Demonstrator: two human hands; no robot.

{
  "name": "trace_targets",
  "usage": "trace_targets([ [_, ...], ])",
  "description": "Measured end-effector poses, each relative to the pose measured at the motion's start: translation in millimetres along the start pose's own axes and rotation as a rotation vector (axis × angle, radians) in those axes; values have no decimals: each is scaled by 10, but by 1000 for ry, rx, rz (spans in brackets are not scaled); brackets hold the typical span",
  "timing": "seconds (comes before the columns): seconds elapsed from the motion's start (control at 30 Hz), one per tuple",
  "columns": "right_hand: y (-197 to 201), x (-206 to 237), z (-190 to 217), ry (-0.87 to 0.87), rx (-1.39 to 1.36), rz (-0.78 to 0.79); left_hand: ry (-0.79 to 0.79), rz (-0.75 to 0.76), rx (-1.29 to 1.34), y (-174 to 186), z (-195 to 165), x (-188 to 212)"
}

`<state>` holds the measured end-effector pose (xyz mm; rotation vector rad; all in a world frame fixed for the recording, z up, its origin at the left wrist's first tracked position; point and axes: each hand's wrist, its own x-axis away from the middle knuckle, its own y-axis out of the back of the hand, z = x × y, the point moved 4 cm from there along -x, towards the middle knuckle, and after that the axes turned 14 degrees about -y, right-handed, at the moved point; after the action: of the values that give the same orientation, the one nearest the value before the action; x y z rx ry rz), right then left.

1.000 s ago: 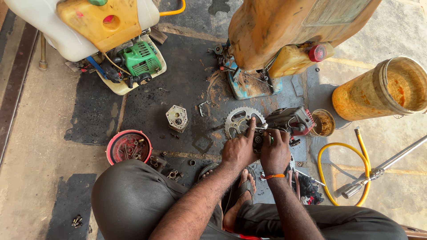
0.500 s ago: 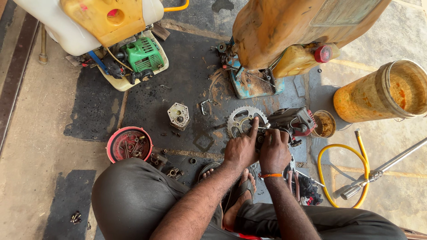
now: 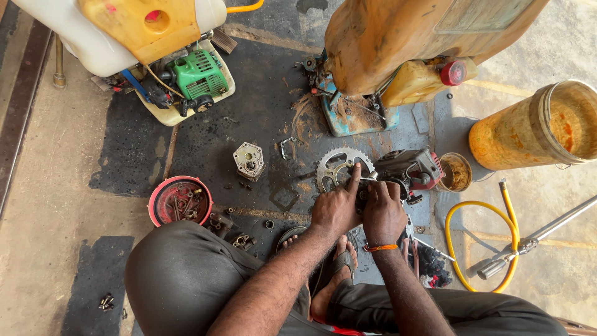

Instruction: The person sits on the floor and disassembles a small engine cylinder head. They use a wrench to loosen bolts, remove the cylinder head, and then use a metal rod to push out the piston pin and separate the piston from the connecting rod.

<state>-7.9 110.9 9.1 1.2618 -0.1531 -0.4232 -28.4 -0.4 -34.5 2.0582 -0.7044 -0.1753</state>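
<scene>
Metal-grey and toothed, the sprocket disc [image 3: 339, 169] lies flat on the oil-dark floor mat [image 3: 261, 118], touching the left end of the small engine block [image 3: 407, 171]; all places below are given relative to that engine block.

Left hand [image 3: 336, 208]: at the block's near-left corner, fingers curled against it, index finger stretched forward so its tip rests on the sprocket disc's rim. How firmly it holds anything cannot be told.

Right hand [image 3: 384, 213]: just beside the left, on the block's near edge, fingers closed down over a dark part of the block; an orange band [image 3: 380, 247] sits on the wrist. Neither hand is clearly the nearer; both touch the block.

The block's long axis runs left to right, its red-capped end pointing right.

Outward:
- small round tin [image 3: 455, 172], brownish inside, touching the block's right end
- yellow hose [image 3: 482, 246], looped, near right
- large orange-stained bucket [image 3: 538, 127], cylindrical, far right
- pale cast housing [image 3: 249, 160], left, apart
- red round lid [image 3: 180, 200] holding screws and small parts, further left
- green engine [image 3: 199, 74], ribbed plastic, far left
- orange tank [image 3: 404, 37], worn, beyond the block
</scene>
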Motion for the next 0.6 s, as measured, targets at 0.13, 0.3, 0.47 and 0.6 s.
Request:
trace_targets([
  [0.13, 23, -56, -51, 5, 0, 49, 21, 75, 10, 25, -15, -15],
  [0.3, 82, -80, -118, 82, -27, 60, -9, 0, 25, 46, -61, -35],
  [0.47, 63, -121, -157, 66, -59, 75, -8, -17, 30, 29, -59, -43],
  [0.6, 34, -163, -175, -17, -176, 68, 0, 0, 35, 6, -38, -34],
])
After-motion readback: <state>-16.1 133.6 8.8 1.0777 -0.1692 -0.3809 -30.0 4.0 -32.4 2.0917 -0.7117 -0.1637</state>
